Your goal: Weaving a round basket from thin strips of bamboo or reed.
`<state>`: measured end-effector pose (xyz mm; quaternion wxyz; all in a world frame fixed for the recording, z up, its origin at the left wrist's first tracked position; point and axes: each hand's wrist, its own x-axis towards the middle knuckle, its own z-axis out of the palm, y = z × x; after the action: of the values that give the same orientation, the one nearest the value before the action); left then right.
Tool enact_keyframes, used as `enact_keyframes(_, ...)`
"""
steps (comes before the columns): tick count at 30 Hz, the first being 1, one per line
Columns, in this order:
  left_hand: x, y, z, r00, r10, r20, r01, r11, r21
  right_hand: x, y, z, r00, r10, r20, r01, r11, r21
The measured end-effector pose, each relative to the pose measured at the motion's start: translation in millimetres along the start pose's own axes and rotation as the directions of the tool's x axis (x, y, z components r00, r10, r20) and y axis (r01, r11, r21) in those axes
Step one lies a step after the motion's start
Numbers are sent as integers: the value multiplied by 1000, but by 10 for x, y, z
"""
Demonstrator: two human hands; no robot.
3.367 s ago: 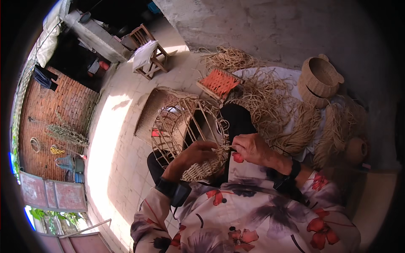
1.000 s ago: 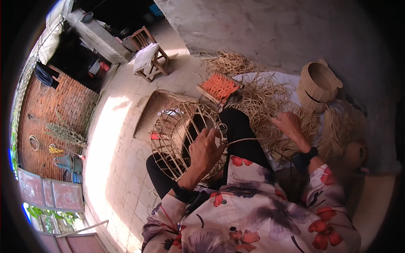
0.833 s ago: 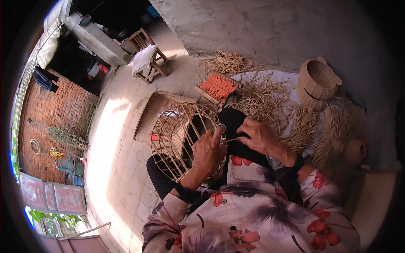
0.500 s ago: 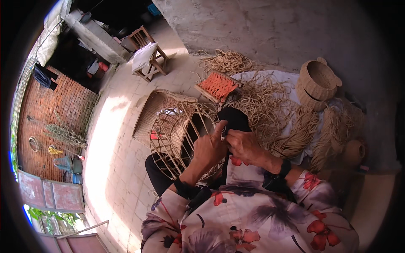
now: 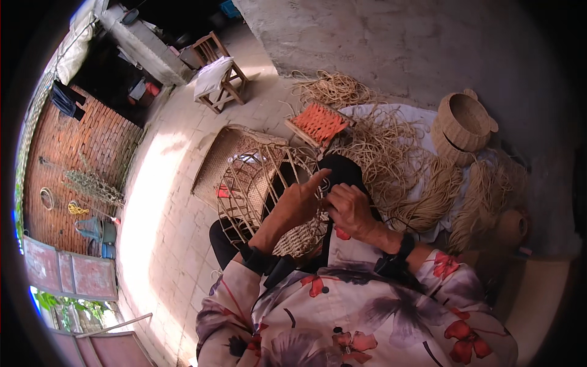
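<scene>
On my lap rests a partly woven basket, its pale cord weave showing below my hands and its open frame of thin rods spreading to the left. My left hand is closed on the basket's near right edge, with the index finger stretched out. Close beside it, my right hand has its fingers bent in a pinch at the same edge. A bit of light cord shows between the two hands; its end inside the right fingers is hidden.
Heaps of loose straw cord lie on a white cloth to the right, near a lidded wicker basket. A low stool with an orange woven seat stands ahead. A woven mat-like piece is on the left; a wooden chair stands farther off.
My left hand has shifted slightly left and turned, so more of the woven cord shows beneath it. My right hand has moved slightly right, its fingers still bent. The whole view has tilted a little.
</scene>
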<state>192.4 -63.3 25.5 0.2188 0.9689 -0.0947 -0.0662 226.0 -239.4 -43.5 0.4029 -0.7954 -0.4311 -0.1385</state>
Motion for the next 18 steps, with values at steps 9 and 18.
enact_keyframes(9, -162, 13, 64, 987, -32, -159, 8, 988, -155, -98, 4, -347, 991, -21, 134, 21, 1000, -1)
enact_keyframes(18, -358, 303, 163, 905, -145, -401, 54, 972, -229, -72, 55, -336, 995, -30, 96, 34, 999, -31)
